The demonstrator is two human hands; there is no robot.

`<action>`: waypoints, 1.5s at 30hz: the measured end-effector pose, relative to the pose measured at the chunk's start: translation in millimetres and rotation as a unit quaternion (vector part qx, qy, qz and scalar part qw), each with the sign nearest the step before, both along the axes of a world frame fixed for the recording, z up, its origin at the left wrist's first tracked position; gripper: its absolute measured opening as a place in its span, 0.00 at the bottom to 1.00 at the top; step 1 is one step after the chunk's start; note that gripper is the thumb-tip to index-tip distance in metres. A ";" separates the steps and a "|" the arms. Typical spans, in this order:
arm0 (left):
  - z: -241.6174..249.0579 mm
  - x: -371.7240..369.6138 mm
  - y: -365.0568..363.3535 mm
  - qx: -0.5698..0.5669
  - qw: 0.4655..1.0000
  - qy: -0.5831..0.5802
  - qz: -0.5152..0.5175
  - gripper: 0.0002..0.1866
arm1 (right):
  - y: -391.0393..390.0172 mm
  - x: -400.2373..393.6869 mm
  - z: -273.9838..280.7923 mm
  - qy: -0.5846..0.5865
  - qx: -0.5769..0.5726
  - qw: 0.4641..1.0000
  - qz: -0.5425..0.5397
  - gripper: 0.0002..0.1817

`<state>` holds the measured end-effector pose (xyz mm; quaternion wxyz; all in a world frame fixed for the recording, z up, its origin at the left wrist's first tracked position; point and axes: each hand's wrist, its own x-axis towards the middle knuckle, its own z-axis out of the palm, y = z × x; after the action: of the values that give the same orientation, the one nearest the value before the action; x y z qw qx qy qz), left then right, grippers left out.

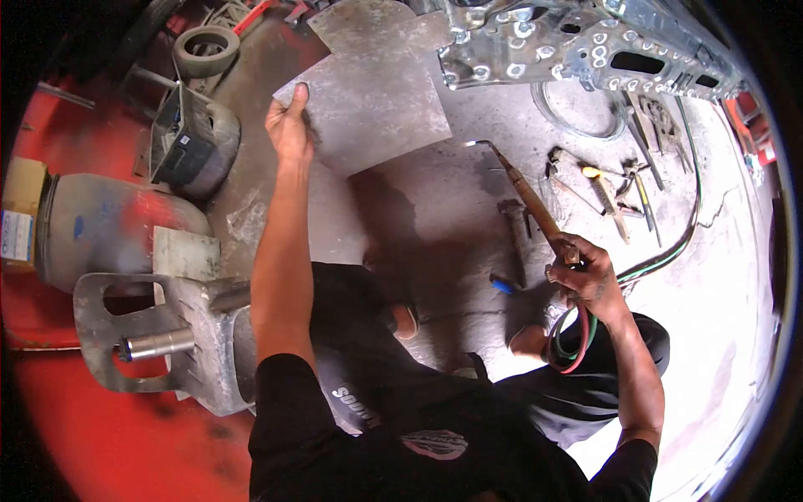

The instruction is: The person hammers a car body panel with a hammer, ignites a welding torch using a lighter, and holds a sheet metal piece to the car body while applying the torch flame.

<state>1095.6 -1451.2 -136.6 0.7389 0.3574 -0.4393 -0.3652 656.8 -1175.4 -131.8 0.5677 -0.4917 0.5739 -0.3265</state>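
My left hand (290, 125) grips the left corner of a flat grey metal sheet (381, 100), thumb on top and the other fingers underneath. The sheet is held above the floor, its far end close to a bare metal car body part (535, 50). A gas welding torch (533, 203) is in my right hand (590, 274), with the fingers wrapped round its handle. The bent nozzle points toward the sheet's near right corner, and a small bright flame (470, 144) shows at its tip, apart from the sheet. Red and green hoses (577, 347) hang from the handle.
On the floor at right lie a wire coil (548, 113), a yellow-handled tool (592, 173) and other hand tools. A hammer (517, 226) and blue object (502, 286) lie near my feet. Left stand a plastic chair (196, 314), a drum (109, 222) and a black container (180, 138).
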 end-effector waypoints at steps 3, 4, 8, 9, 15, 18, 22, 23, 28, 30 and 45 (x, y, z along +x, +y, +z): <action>2.3 -2.8 1.2 -0.002 1.000 -0.005 -0.006 0.09 | -0.6 -1.1 -1.6 0.000 -0.006 1.000 0.006 0.25; 3.1 -3.0 1.5 -0.006 1.000 -0.008 -0.012 0.10 | -0.9 -1.4 -1.9 0.001 -0.011 1.000 0.009 0.25; 2.7 1.0 -0.9 -0.010 1.000 -0.009 -0.010 0.10 | -0.8 -0.5 -0.6 0.013 -0.009 1.000 0.006 0.25; 3.0 -0.6 -1.8 -0.018 1.000 -0.004 -0.011 0.10 | -0.6 -0.2 0.3 0.014 -0.008 1.000 0.005 0.24; 8.6 1.7 -0.1 -0.005 1.000 -0.015 0.004 0.09 | -0.1 -2.1 -0.8 0.009 -0.008 1.000 0.005 0.24; 1.4 14.9 -6.3 0.009 1.000 -0.028 0.009 0.09 | -0.2 -2.3 0.4 0.008 -0.001 1.000 0.004 0.24; 3.1 10.2 -2.5 0.002 0.999 -0.034 0.005 0.10 | -0.5 -1.8 -0.3 0.009 -0.011 1.000 0.006 0.24; 4.6 8.2 -1.5 0.002 0.999 -0.032 0.005 0.10 | -0.6 -1.4 0.2 0.008 -0.008 1.000 0.008 0.24; 9.0 3.6 2.2 0.000 1.000 -0.025 -0.002 0.10 | -1.2 -0.1 1.3 0.014 -0.011 1.000 0.013 0.24; 6.9 5.9 0.8 0.004 1.000 -0.014 -0.001 0.09 | -1.2 -1.3 -0.8 0.019 -0.014 1.000 0.014 0.24; 4.2 8.3 -2.5 -0.009 1.000 -0.024 -0.006 0.13 | -1.2 -4.2 -4.6 0.041 -0.019 0.999 0.012 0.23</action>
<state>1103.9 -1453.7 -132.4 0.7287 0.3567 -0.4627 -0.3572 652.5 -1176.6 -136.4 0.5378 -0.5222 0.5845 -0.3104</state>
